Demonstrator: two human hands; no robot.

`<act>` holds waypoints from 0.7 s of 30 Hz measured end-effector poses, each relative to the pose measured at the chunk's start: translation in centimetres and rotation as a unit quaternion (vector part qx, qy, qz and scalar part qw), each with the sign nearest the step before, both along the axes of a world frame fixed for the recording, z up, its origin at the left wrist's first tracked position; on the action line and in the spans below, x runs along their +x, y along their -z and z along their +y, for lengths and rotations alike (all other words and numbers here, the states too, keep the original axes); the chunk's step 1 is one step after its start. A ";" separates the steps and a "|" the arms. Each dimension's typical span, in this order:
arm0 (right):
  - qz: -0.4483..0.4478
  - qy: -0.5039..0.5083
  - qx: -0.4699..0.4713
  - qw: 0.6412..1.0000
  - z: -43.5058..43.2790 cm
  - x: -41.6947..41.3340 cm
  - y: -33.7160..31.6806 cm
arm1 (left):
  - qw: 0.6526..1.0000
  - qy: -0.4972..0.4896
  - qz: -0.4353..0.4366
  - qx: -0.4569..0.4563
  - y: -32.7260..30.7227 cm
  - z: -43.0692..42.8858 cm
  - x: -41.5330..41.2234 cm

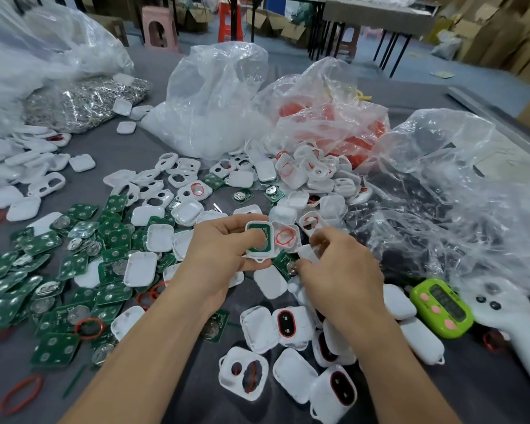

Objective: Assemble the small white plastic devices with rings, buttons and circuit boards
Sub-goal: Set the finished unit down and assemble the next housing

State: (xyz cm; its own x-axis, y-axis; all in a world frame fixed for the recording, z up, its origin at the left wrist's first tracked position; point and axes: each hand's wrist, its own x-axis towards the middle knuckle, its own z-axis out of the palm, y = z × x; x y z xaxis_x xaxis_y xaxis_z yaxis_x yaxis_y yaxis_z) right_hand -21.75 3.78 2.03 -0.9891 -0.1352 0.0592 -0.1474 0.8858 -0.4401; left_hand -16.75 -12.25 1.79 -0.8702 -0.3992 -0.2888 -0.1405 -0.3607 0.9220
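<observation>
Currently, many loose circuit boards (52,270) lie unassembled at left. Left hand (221,252) grips one white shell (259,240) above the pile, with a green board seated inside and no cover fitted. Below it, buttoned shells (288,324) with red rings await boards. Right hand (340,270) curls over adjacent parts; whether it grasps anything cannot be determined. Judged overall, most work remains.
</observation>
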 end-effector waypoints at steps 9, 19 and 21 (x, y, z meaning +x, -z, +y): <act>-0.048 -0.039 -0.378 0.924 -0.9 0.5 -1.3 | 1.000 -0.005 -0.002 -0.018 0.1 0.5 -0.1; 0.059 -0.024 -0.282 0.957 -2.8 2.4 -1.3 | 0.997 -0.019 -0.010 0.068 -0.5 0.8 -0.4; 0.081 -0.033 -0.252 0.964 -3.3 2.7 -1.2 | 0.998 -0.019 -0.006 0.066 -0.6 0.9 -0.3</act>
State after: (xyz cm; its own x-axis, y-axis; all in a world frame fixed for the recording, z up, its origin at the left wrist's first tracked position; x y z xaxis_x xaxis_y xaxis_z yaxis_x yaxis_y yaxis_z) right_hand -19.03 0.43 3.25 -0.9516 -0.1103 0.2869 -0.2987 0.5520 -0.7785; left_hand -17.01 -11.30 2.37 -0.8511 -0.3899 -0.3517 -0.1348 -0.4851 0.8640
